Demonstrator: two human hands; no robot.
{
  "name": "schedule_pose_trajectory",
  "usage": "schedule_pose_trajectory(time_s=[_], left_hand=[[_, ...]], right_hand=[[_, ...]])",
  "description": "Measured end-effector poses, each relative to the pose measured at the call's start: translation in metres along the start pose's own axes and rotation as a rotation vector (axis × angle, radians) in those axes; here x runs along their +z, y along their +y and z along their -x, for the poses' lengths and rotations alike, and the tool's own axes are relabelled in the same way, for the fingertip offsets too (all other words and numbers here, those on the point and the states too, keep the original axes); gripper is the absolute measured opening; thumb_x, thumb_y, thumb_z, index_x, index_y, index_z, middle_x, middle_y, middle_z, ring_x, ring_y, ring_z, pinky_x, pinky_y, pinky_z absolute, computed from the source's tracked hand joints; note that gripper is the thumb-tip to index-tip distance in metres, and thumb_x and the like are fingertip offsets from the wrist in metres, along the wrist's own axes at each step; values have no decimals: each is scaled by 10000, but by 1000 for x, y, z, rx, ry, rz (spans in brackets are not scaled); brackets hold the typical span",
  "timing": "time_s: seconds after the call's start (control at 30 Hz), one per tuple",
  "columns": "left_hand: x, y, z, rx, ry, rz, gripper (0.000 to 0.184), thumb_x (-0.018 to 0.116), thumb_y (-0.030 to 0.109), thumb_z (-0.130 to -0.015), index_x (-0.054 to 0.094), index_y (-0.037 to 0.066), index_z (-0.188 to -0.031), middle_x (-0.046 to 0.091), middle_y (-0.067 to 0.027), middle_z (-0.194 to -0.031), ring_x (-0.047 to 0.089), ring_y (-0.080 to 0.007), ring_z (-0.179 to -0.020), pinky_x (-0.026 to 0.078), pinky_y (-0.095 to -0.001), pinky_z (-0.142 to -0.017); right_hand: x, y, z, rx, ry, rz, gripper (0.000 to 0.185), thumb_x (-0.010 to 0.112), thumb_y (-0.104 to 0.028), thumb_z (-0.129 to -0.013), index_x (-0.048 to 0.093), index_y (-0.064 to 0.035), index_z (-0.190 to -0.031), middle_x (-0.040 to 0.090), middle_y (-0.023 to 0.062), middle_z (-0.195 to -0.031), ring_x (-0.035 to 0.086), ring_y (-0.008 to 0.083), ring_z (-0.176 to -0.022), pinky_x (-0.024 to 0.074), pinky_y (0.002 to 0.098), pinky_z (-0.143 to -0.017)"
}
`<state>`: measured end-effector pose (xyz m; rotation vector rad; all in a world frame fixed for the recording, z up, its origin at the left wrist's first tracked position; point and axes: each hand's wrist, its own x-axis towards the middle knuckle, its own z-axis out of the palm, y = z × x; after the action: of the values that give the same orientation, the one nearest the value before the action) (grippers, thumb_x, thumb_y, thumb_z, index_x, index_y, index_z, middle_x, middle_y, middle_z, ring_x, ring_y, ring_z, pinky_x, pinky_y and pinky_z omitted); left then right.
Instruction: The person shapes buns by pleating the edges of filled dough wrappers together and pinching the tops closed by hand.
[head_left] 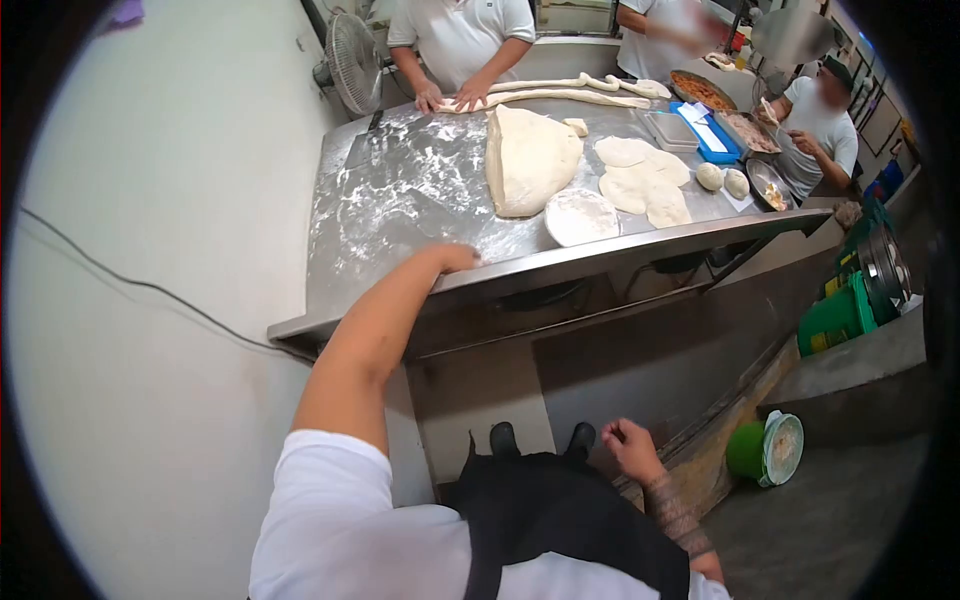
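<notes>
our left hand (459,257) on floured steel table (352,262), near front edge; fingers blurred, can't tell grip. our right hand (630,448) hangs below, fingers loosely curled. large dough block (530,162) on table beyond left hand, flour bowl (582,218) just beside. green bucket's (838,312) yellow label too small for us to read.

The left hand (460,258) is slightly smeared, its fingertips too unclear to show whether they hold anything. The right hand (630,452) curls, hiding its palm. The apron (570,510) covers the tops of the boots (503,438). The top edge beheads the person in the polo (460,40); blurred patches mask two co-workers — one standing farther back (645,50), one at right (838,128). The orange food (702,90) — too small to identify.
</notes>
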<state>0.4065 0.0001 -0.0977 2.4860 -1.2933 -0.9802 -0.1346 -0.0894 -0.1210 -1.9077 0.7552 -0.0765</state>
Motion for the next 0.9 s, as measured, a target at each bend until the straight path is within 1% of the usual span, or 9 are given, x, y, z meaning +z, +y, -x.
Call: schedule_pose_trajectory(time_s=[0.17,0.3,0.33,0.43,0.5,0.63,0.77,0.83,0.9], left_hand=[[12,-8,-27,-164,-562,219,487,691,366,-891,702,61,-1271,698,-148,-1285,652,-279,-1168,494,-445,-990],[0,31,-36,103,-350,-154,476,642,373,-940,679,85,-1318,660,-144,-1344,594,-268,-1255,463,-432,-1030],[3,56,-59,81,-174,93,469,619,366,-964,654,97,-1346,648,-119,-1346,572,-256,-1273,458,-436,-1039],[5,122,-64,-22,-345,477,477,639,398,-952,668,90,-1315,657,-134,-1320,613,-252,-1207,493,-440,-989],[1,148,-50,-93,-479,519,505,662,415,-932,674,67,-1298,672,-135,-1300,646,-254,-1152,508,-442,-965],[17,97,-75,-296,-584,664,488,680,408,-911,706,53,-1244,719,-102,-1238,696,-258,-1066,536,-442,-911],[4,-35,-46,162,-357,-424,524,623,503,-931,761,-2,-963,727,-239,-1018,695,-409,-922,536,-518,-833],[-26,-96,11,34,-170,-535,676,559,639,-942,758,-6,-909,724,-255,-968,684,-445,-912,533,-532,-848],[-41,-171,66,-222,-19,-491,562,614,536,-928,751,-8,-972,715,-254,-1068,668,-441,-986,526,-508,-901]], right_hand=[[-25,62,72,294,153,-108,147,657,-133,-943,659,8,-987,689,106,-873,660,180,-816,537,354,-746],[-26,115,123,501,151,-73,156,647,-135,-939,652,16,-977,693,124,-867,683,223,-817,543,382,-751],[-20,119,133,555,145,-71,164,648,-140,-936,649,19,-974,693,131,-864,688,241,-812,543,390,-750],[-12,137,132,430,-11,159,130,681,-104,-920,640,14,-951,686,102,-852,662,200,-811,533,356,-751],[-15,122,116,447,-39,138,203,676,-165,-927,640,30,-973,693,168,-893,678,316,-849,539,407,-775],[-28,117,89,377,33,80,244,677,-196,-939,634,38,-995,700,199,-926,688,355,-885,540,425,-791],[-52,105,84,435,36,118,242,675,-189,-946,638,36,-1025,711,206,-947,694,361,-892,541,433,-800],[-58,132,94,426,32,118,249,679,-192,-945,642,36,-1040,718,210,-958,699,368,-899,544,439,-807],[-65,134,97,441,-5,231,255,681,-194,-942,644,36,-1045,716,220,-972,699,374,-915,543,445,-822]])
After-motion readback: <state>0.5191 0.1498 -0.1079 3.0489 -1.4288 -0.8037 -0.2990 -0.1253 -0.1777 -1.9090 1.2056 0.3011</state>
